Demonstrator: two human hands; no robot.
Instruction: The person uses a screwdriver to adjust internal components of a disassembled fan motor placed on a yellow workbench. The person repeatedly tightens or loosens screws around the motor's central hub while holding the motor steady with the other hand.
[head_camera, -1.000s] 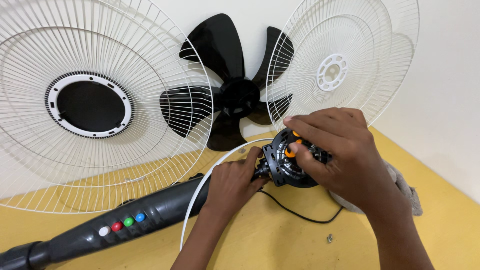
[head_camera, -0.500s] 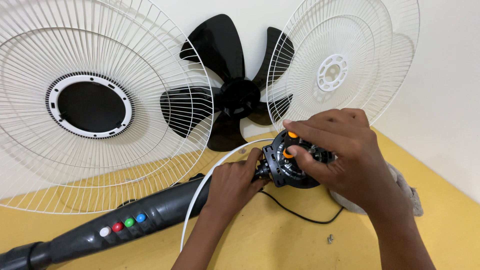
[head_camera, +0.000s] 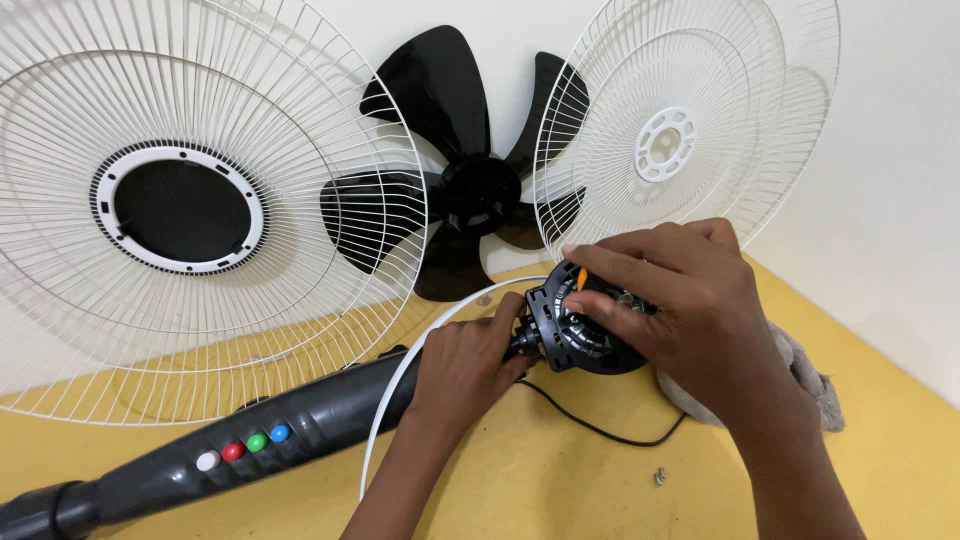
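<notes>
The black fan motor head (head_camera: 580, 335) lies on its side on the yellow worktop (head_camera: 520, 480), at the upper end of the dark fan stem (head_camera: 250, 440). The right hand (head_camera: 690, 300) arches over the motor from above, fingers spread across its top and rim, its grip clamped on the housing. The left hand (head_camera: 465, 365) comes in from the stem side, knuckles up, its grip closed on the joint where stem meets motor.

A thin black cable (head_camera: 600, 430) trails out below the motor; it could well snag or pull if the motor gets twisted. A small screw (head_camera: 659, 476) lies loose on the worktop below the motor, and a sweep of the right forearm could knock it off.

A grey cloth (head_camera: 800, 380) lies right of the motor under the right wrist. Behind the motor, leaning on the wall, stand a white grille (head_camera: 680, 130), a black fan blade (head_camera: 470, 190), and further left a second white grille (head_camera: 180, 210). A white ring (head_camera: 400, 390) curves past the left hand.
</notes>
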